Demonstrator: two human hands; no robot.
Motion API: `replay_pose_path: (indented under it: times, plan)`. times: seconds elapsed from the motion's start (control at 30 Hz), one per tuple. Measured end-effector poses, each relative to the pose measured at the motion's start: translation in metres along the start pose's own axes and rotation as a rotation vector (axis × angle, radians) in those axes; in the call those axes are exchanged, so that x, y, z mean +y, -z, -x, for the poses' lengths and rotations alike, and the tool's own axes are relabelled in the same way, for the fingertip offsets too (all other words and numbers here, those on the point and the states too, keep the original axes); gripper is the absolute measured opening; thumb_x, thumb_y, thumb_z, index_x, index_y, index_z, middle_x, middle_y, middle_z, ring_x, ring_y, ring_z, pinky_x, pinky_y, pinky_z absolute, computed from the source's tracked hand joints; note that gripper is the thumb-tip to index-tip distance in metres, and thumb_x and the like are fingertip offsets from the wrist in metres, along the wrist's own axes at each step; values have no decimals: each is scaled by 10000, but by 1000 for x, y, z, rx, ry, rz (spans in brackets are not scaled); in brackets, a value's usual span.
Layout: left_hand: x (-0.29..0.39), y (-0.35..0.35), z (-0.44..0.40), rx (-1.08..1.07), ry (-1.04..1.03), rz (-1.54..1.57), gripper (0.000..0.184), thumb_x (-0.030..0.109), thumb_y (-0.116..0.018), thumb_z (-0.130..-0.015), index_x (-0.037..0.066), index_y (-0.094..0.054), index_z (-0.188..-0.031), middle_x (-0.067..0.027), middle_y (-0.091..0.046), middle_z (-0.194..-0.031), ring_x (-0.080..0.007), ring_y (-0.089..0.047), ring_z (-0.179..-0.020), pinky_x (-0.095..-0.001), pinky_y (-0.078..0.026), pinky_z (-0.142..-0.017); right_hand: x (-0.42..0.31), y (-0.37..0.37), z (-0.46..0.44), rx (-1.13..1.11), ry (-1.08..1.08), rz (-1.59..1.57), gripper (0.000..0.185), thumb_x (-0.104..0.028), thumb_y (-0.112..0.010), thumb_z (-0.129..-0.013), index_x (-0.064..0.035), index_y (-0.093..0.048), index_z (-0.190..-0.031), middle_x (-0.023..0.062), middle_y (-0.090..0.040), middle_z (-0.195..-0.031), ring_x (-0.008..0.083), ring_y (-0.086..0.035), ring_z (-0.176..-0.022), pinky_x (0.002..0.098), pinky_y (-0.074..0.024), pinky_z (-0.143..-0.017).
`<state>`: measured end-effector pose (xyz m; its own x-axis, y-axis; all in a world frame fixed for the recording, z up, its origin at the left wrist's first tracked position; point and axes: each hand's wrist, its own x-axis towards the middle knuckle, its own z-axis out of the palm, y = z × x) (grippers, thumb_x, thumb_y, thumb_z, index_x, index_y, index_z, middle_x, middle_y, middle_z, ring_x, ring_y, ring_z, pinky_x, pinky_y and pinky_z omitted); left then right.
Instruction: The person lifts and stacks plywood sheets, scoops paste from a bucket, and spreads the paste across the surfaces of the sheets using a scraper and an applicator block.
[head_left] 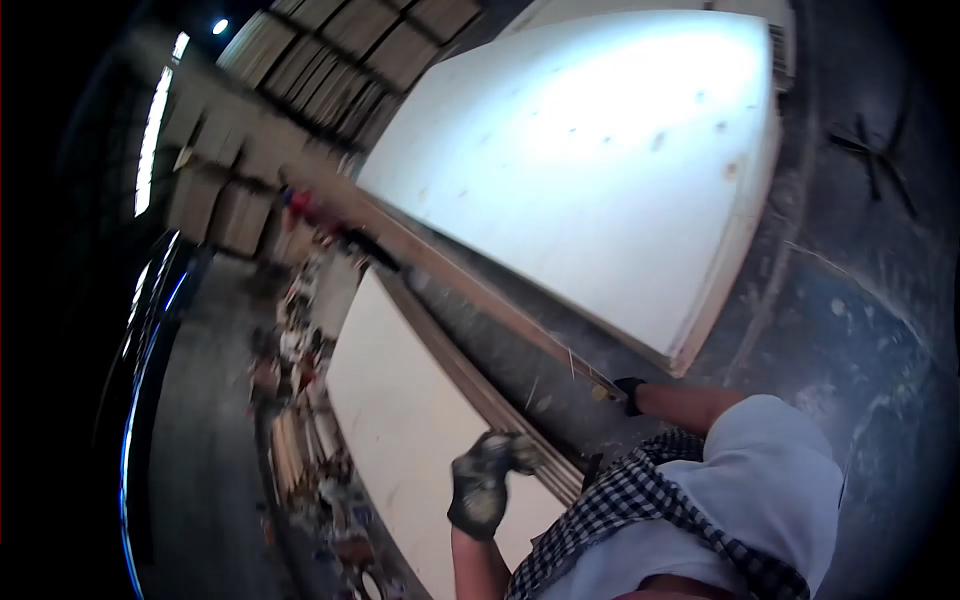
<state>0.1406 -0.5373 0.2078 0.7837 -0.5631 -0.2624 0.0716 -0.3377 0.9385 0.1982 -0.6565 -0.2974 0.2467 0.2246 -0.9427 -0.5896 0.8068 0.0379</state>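
My left hand (485, 485), in a dark glove with a pale worn patch, is above the near end of a low stack of pale plywood sheets (400, 390). Its fingers are curled in, and whatever they may hold does not show. My right hand (628, 393), in a black glove, is closed at the near end of a long wooden board (480, 295), seen nearly edge-on. That board runs away between the low stack and a larger, brightly lit plywood stack (590, 160). Its far end is blurred.
A person in red (305, 208) stands near the board's far end. Bundled panels (330, 60) are piled at the back. Scraps and wood pieces (300, 440) litter the floor left of the low stack. A dark crossed metal frame (875, 155) lies at the right.
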Motion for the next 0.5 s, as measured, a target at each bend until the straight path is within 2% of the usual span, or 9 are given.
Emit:
replay_pose_path:
  times: [0.03,0.07,0.17,0.23,0.27,0.4,0.43,0.5]
  plan:
    - [-23,18,1,124,-2,32,317,238,-456,-943,-65,-547,-936,-161,-631,-794,-256,-634,-688,-369,-530,-658,-2,6,-37,-91,9,25,353,-425,-633,-777,-139,-627,-983,56,-623,-937,187,-605,-811,344,-500,-717]
    - [-67,29,6,154,30,89,360,288,-431,-950,-52,-546,-920,-156,-621,-761,-251,-629,-666,-379,-530,-641,-5,6,-48,-88,45,44,347,-418,-626,-780,-137,-624,-984,58,-622,-934,189,-603,-810,345,-498,-718]
    - [-96,60,31,222,126,211,474,420,-370,-956,-15,-548,-896,-129,-588,-680,-249,-614,-612,-410,-529,-600,2,15,-7,-67,135,82,329,-395,-605,-789,-131,-616,-985,63,-617,-923,197,-597,-809,346,-494,-719]
    - [-93,60,40,201,92,394,521,452,-355,-949,-13,-571,-855,-154,-614,-693,-301,-624,-585,-420,-530,-560,5,21,11,-71,182,121,317,-379,-591,-795,-126,-610,-986,67,-613,-915,202,-593,-809,347,-491,-720]
    - [-96,55,39,178,44,400,528,479,-346,-948,9,-569,-857,-135,-597,-676,-285,-613,-582,-413,-527,-560,9,25,16,-79,208,146,312,-371,-584,-798,-124,-607,-987,69,-612,-911,205,-591,-809,347,-489,-721]
    - [-148,64,4,246,131,403,503,498,-347,-946,44,-553,-882,-101,-570,-670,-258,-591,-611,-404,-512,-571,19,50,27,-114,334,322,289,-341,-556,-811,-116,-595,-989,77,-605,-896,215,-584,-807,349,-483,-723]
    - [-162,68,-8,213,126,473,475,454,-385,-949,13,-551,-888,-113,-587,-705,-274,-612,-648,-400,-536,-596,21,64,33,-117,384,390,284,-333,-549,-814,-114,-592,-990,78,-603,-893,218,-582,-807,350,-482,-723]
    - [-180,69,-33,110,161,559,467,452,-386,-950,18,-549,-893,-113,-588,-711,-265,-613,-660,-379,-525,-590,25,108,42,-133,536,572,274,-318,-535,-820,-110,-587,-991,82,-600,-885,223,-578,-806,351,-479,-724]
